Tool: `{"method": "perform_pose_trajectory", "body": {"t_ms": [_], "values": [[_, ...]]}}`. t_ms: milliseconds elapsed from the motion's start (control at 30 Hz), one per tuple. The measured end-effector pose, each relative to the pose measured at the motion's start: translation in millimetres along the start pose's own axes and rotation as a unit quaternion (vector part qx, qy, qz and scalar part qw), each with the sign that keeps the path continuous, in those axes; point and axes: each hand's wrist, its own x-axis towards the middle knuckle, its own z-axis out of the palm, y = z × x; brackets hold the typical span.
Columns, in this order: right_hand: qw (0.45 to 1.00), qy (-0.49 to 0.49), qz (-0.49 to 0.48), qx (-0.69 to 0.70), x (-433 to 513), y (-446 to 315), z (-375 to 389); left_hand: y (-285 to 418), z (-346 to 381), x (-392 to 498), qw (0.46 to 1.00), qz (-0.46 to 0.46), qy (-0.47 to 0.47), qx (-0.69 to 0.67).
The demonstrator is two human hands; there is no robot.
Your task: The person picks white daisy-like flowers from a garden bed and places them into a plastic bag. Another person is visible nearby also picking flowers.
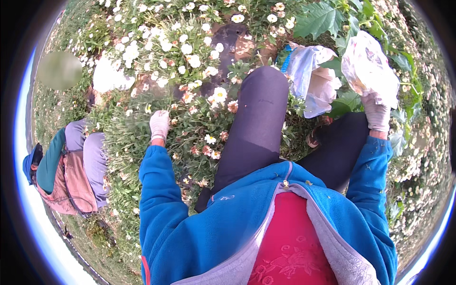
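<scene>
My left hand (159, 125), in a pale knitted glove, is among the flower stems left of my knee. Its fingers are curled, and whether a stem is between them cannot be told. White and faded pinkish chrysanthemum-like flowers (219, 94) grow between this hand and my knee. On the right, my right hand (377, 112), gloved alike, grips a crumpled white translucent plastic bag (370, 66) from below. A larger pale plastic sack (309, 80) with a blue edge lies on the plants between my knee and that bag.
Another person (69, 171) in a blue hat crouches among the plants at the left. A bright white bag-like thing (110, 76) lies beyond my left hand. Broad green leaves (319, 19) stand at the upper right. Dark ground sheeting (226, 46) shows between the rows.
</scene>
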Motion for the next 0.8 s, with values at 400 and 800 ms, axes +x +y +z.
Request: {"method": "perform_pose_trajectory", "body": {"t_ms": [400, 800], "values": [[0.966, -0.037, -0.126, -0.224, -17, -5, -26, 389, -10, -134, 0.836, 0.251, -0.386, -0.298], [0.997, 0.044, -0.058, 0.034, -27, -10, -46, 477, 201, -127, 0.832, 0.424, -0.343, 0.099]]}}
